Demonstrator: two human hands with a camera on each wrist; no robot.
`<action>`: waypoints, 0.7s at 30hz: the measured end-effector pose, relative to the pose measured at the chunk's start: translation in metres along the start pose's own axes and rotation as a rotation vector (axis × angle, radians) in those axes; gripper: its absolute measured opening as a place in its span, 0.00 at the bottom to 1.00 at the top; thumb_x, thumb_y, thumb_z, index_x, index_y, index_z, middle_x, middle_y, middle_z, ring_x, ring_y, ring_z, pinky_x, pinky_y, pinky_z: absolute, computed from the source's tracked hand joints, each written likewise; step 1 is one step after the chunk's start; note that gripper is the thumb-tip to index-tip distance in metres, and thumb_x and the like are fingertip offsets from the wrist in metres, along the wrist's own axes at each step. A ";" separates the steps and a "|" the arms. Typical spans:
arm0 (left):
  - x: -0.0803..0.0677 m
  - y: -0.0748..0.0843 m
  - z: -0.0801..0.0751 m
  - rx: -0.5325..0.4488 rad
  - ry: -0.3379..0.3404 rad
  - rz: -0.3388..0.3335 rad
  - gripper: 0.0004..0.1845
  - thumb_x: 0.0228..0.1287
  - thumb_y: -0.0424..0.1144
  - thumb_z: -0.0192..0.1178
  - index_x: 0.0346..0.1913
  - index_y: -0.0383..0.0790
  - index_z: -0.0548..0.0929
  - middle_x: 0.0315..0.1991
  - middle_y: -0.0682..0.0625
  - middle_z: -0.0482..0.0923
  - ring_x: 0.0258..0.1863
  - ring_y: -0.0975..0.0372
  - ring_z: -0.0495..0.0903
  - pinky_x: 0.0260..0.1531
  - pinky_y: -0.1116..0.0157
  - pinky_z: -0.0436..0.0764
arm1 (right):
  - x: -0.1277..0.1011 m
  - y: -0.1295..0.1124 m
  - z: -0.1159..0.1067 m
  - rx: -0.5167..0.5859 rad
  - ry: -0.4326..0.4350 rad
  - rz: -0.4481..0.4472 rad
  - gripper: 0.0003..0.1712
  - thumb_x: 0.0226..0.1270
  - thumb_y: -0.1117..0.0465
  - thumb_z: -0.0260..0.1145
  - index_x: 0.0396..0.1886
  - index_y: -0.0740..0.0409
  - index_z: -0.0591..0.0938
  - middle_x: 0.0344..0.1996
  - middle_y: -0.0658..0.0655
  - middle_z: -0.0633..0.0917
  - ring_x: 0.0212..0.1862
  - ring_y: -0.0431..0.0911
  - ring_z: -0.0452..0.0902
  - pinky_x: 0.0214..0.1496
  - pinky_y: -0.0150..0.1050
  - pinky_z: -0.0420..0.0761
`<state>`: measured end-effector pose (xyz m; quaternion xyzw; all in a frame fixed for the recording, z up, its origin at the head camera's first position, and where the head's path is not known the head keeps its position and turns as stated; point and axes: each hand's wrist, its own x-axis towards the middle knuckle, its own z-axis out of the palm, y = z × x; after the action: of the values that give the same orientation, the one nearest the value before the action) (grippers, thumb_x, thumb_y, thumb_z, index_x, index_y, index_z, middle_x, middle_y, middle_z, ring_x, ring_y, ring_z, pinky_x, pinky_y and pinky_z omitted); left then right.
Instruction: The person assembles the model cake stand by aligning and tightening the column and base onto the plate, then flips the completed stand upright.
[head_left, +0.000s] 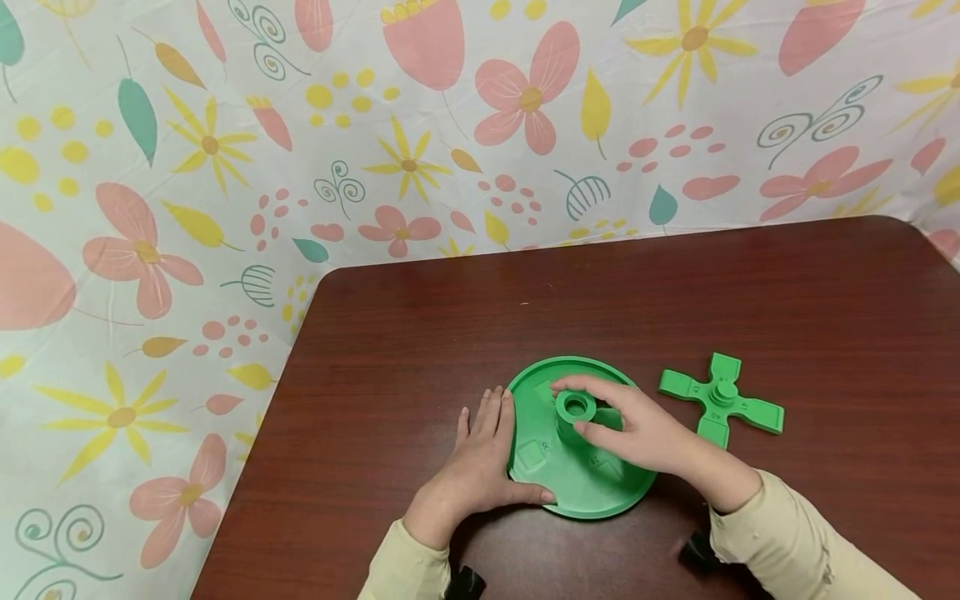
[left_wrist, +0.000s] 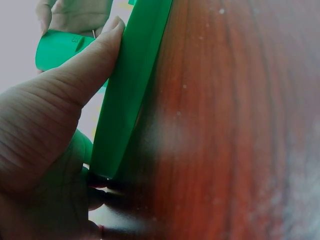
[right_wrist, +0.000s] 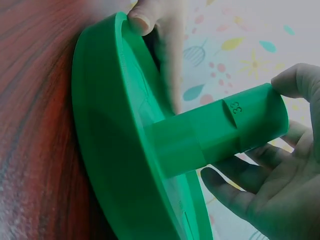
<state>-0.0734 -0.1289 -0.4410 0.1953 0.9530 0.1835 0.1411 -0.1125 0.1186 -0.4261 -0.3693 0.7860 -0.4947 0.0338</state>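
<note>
While the disc (head_left: 577, 485) lies on the surface (head_left: 375, 375), its raised rim facing up, the left hand (head_left: 482, 462) braces it from the left. The left grip is spread: four straight fingers rest at the left rim, and the thumb, held apart from them, presses the near rim. The left wrist view shows the thumb (left_wrist: 97, 55) in contact with the rim's outer wall.

The post (head_left: 567, 430), a hollow cylinder, stands upright near the middle of the disc. The right hand (head_left: 641, 427) reaches across the disc; its grip is clamped on the post, thumb and fingers pinching the upper end from opposite sides. The right wrist view shows the number 33 (right_wrist: 236, 107) on the post's wall, beside a step.

The cross (head_left: 724, 395), a four-armed part with a round central boss, lies on the surface to the right of the disc, apart from it. All three parts are green. Behind the surface hangs a floral cloth (head_left: 420, 179).
</note>
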 end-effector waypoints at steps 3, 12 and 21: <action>0.000 0.000 0.000 0.004 0.001 -0.001 0.73 0.42 0.74 0.67 0.77 0.36 0.35 0.78 0.41 0.33 0.77 0.51 0.32 0.70 0.43 0.39 | 0.000 0.001 0.000 -0.031 0.014 0.014 0.25 0.67 0.65 0.65 0.63 0.49 0.74 0.57 0.44 0.79 0.61 0.41 0.72 0.60 0.37 0.73; 0.000 0.000 0.001 0.009 0.008 0.003 0.73 0.42 0.74 0.66 0.77 0.36 0.35 0.78 0.41 0.33 0.77 0.51 0.32 0.70 0.43 0.39 | -0.004 -0.001 0.004 -0.133 0.093 0.064 0.25 0.65 0.57 0.69 0.61 0.47 0.76 0.56 0.42 0.79 0.57 0.39 0.75 0.54 0.42 0.78; 0.000 -0.001 0.001 0.005 0.007 0.002 0.73 0.42 0.75 0.66 0.77 0.36 0.36 0.78 0.41 0.33 0.77 0.51 0.32 0.70 0.42 0.40 | -0.006 -0.005 0.012 -0.216 0.198 0.119 0.25 0.59 0.52 0.74 0.56 0.47 0.78 0.49 0.39 0.81 0.47 0.36 0.78 0.46 0.43 0.80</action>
<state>-0.0733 -0.1290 -0.4423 0.1959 0.9538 0.1817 0.1372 -0.1002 0.1125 -0.4300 -0.2730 0.8547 -0.4382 -0.0546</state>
